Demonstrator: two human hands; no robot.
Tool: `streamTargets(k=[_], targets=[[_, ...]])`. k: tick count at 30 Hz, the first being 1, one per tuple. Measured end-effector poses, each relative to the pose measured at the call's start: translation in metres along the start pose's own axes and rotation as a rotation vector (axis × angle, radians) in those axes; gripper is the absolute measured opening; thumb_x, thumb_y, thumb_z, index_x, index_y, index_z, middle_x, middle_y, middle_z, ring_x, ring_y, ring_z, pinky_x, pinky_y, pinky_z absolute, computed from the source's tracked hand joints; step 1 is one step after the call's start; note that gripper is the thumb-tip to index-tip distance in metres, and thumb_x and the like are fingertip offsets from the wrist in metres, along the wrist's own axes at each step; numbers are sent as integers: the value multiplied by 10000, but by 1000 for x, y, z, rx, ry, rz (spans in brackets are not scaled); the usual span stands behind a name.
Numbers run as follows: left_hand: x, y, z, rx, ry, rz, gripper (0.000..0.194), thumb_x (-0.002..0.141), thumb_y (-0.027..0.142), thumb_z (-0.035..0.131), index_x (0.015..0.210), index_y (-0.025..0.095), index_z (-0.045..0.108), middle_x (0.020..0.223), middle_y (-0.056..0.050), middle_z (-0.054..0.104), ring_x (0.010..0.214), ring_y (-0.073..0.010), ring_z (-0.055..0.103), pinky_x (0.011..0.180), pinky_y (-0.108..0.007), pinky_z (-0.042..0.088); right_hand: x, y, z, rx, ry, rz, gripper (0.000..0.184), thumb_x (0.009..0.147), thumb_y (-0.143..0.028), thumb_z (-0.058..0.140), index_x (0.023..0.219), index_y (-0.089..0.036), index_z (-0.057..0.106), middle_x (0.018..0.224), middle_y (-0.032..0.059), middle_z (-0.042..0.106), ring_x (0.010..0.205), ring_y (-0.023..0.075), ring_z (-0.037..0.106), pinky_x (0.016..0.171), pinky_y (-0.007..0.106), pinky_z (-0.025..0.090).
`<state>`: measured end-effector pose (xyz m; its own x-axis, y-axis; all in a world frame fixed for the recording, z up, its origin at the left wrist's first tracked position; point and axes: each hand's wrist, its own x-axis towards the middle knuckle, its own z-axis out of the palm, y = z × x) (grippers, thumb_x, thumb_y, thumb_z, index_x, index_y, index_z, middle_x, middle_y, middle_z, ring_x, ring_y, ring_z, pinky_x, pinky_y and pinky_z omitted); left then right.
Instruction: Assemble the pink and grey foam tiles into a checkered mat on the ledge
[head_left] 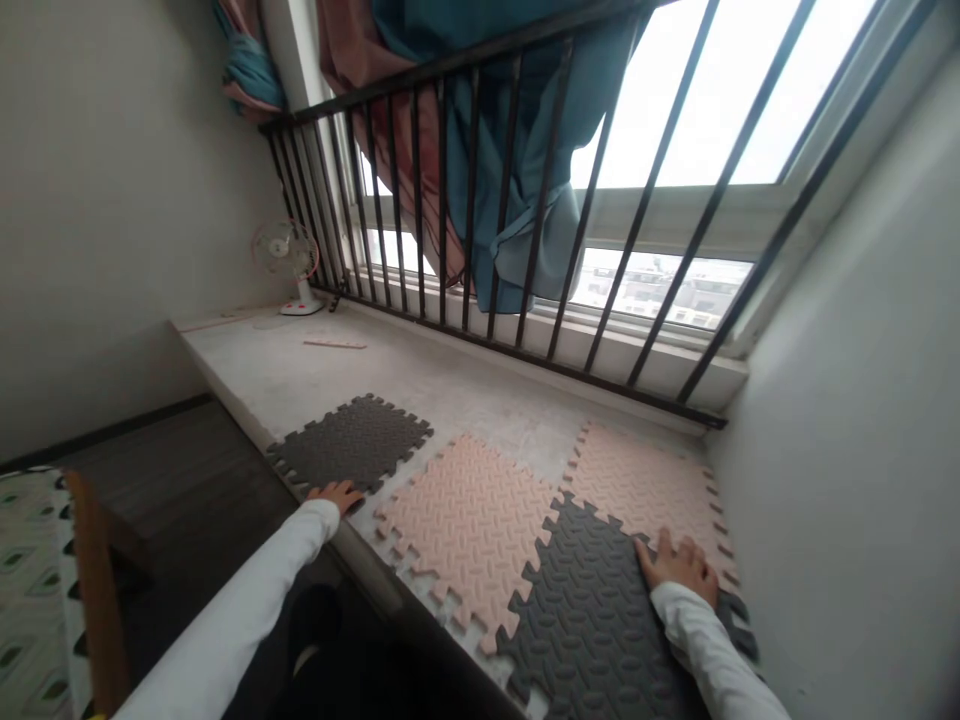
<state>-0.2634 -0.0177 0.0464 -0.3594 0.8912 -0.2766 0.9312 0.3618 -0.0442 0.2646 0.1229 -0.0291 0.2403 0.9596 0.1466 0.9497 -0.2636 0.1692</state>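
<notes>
On the ledge (262,372) by the railing (517,352), left hand (339,495) rests, fingers extended, at the near edge of the far dark tile (352,443), just apart from the middle pink tile (472,520). Right hand (679,562) spreads wide over the seam of near dark tile (589,610) and right pink tile (641,475). I'd square the teeth, then press evenly.

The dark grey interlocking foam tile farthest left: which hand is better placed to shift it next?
Left, probably: the left hand is at the edge of this tile; the right hand is farther right.
</notes>
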Motion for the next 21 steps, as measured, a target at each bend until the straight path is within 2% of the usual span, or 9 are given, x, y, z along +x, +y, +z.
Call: streamTargets(k=[2,6,9,12,14,16,19,21], targets=[[6,-11,10,28,-12,52,490,624,125,391,1039,336,546,1192,-24,474,1057,-228,432,863,-412,350,-1,-1,-4,-11,-12,12,666,711,-595,263,1241,-204,362,1268,136,371,1164,262,305,930,416,181],[22,-12,24,142,-57,49,514,621,109,431,1097,286,512,1280,-66,382,1127,-250,374,857,-394,360,-1,-2,-6,13,-72,39,667,717,-600,262,1262,-221,328,1309,111,325,1202,242,249,955,424,150],[33,-6,20,230,-86,49,535,655,33,341,1093,289,509,1310,-60,353,1177,-239,330,877,-435,339,0,-2,-4,40,-89,31,661,731,-577,246,1278,-207,295,1346,107,264,1233,242,180,964,461,114],[48,12,3,234,-12,113,513,674,40,333,1094,281,503,1328,-37,331,1178,-211,338,908,-404,329,1,-3,-4,54,-102,31,661,737,-565,241,1287,-198,275,1362,105,229,1245,243,146,968,479,90],[63,37,-14,175,90,194,457,686,81,366,1095,236,501,1342,-40,304,1165,-185,358,935,-331,322,0,-4,-5,53,-104,40,657,739,-564,248,1287,-203,272,1361,101,232,1244,242,148,970,480,82],[79,74,-30,87,181,266,416,705,114,365,1093,188,494,1350,-50,289,1175,-153,345,975,-270,280,-1,-4,-6,45,-102,46,651,741,-563,262,1286,-206,276,1359,101,237,1241,241,154,973,479,79],[97,146,-45,-19,250,334,416,727,140,344,1128,134,454,1336,-81,312,1208,-125,290,1015,-237,218,-3,-5,-10,31,-95,40,635,752,-549,271,1282,-201,287,1356,111,243,1238,246,162,971,484,78],[103,196,-46,-71,235,406,421,732,144,348,1143,136,435,1341,-76,305,1218,-123,269,1023,-253,214,-4,-5,-12,26,-93,35,623,758,-537,277,1282,-199,288,1354,114,246,1237,248,166,971,484,75]])
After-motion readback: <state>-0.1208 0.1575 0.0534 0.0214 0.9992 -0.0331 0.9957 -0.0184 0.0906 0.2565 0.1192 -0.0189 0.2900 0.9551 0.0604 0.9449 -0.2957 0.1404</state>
